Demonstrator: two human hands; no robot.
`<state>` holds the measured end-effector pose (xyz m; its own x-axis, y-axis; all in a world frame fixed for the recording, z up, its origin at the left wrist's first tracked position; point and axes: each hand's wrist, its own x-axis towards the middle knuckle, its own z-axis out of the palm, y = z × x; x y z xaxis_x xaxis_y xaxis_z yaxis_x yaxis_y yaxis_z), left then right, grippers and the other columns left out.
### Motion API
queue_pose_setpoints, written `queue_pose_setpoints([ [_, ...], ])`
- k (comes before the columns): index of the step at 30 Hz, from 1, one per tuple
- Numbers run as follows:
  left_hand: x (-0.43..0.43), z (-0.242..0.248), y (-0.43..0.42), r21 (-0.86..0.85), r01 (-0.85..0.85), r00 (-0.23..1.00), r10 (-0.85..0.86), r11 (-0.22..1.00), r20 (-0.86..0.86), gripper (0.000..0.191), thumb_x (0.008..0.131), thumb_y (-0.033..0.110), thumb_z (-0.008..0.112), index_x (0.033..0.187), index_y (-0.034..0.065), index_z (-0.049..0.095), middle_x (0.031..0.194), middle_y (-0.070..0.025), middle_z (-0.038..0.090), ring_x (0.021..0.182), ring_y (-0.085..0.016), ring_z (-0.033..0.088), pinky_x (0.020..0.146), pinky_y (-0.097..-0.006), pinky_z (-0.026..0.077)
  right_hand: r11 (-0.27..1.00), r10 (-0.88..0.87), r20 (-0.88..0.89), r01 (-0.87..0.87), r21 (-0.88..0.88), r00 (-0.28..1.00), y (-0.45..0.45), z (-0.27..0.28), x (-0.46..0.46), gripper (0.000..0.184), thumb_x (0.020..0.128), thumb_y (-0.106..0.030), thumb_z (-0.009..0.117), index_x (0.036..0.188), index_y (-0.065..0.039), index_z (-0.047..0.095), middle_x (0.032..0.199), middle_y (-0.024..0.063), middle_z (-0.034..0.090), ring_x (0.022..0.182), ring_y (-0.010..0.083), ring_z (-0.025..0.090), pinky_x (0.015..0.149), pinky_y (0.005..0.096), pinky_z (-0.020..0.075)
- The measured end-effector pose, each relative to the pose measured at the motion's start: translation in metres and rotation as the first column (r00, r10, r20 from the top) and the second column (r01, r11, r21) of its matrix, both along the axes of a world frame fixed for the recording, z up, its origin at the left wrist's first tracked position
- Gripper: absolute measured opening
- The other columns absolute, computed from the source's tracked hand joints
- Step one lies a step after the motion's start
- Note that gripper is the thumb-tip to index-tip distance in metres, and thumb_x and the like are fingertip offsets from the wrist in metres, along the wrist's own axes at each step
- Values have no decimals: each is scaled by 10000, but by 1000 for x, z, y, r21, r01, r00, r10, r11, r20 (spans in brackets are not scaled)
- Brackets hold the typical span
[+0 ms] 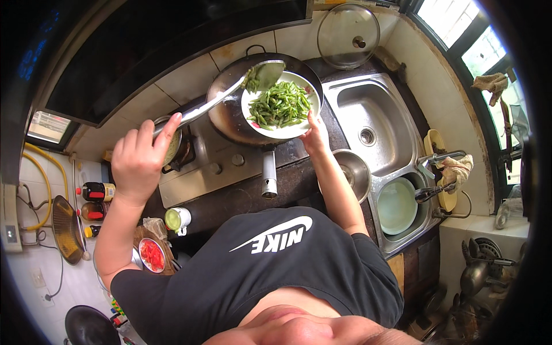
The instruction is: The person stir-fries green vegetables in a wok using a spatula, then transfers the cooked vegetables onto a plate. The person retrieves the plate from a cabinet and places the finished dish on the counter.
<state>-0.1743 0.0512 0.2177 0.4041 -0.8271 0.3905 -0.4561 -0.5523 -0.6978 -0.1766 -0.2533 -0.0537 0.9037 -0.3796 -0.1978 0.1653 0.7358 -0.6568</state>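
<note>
My left hand (138,164) grips the long metal handle of a wok spatula (207,108). Bits of cooked greens cling to its broad head, which is tilted over the far rim of a white plate (276,132). My right hand (315,134) holds that plate by its near right edge, with the thumb on the rim. Cut green beans (280,105) are heaped on it, and a red pattern shows at its border. Beneath the plate is a large wok (224,118) on the stove, its grey handle (269,172) pointing towards me. The plate hides much of the wok's inside.
A small pot (172,148) sits on the left burner. To the right are a steel sink (375,108) with a water-filled basin (396,205) and a metal bowl (351,170). A glass lid (347,36) leans behind. At left are a mug (177,220), chopped red food (152,255) and bottles (97,192).
</note>
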Motion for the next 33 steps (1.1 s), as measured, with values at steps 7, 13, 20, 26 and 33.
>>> queue_pose_setpoints([
  [7,-11,6,-1,-54,7,1000,-5,999,29,509,712,61,584,1179,263,586,842,2,540,627,-145,502,539,-270,420,994,46,19,-48,96,999,2,-4,-1,370,907,-294,505,1211,-96,436,1089,44,577,881,152,609,653,284,543],
  [13,-10,5,4,-131,-78,995,68,988,-78,566,701,19,582,1199,285,564,830,-4,544,642,-180,521,573,-298,436,990,28,8,-29,135,1000,-2,-8,-1,346,904,-259,505,1186,-67,446,1088,55,577,886,166,617,634,298,548],
  [20,95,-45,11,-65,-355,754,245,933,-609,400,749,59,591,1132,174,583,822,-94,615,757,-285,596,634,-395,464,979,-201,21,200,42,979,-40,-13,-44,386,897,-251,532,1219,-73,413,1140,75,533,1013,221,557,789,395,507],
  [26,197,-117,-10,70,-322,754,300,944,-585,394,725,32,542,1084,180,609,852,-106,641,794,-284,613,667,-386,488,939,-342,-90,344,8,936,-59,-14,-81,347,883,-237,562,1179,-101,443,1057,32,577,923,164,595,719,306,518],
  [33,209,-142,-95,11,-31,885,33,999,-464,326,779,89,517,1051,229,631,716,-78,586,677,-249,603,600,-355,492,959,-280,-55,282,29,958,-51,-4,-99,383,894,-238,537,1213,-55,429,1137,69,553,983,184,582,778,325,515],
])
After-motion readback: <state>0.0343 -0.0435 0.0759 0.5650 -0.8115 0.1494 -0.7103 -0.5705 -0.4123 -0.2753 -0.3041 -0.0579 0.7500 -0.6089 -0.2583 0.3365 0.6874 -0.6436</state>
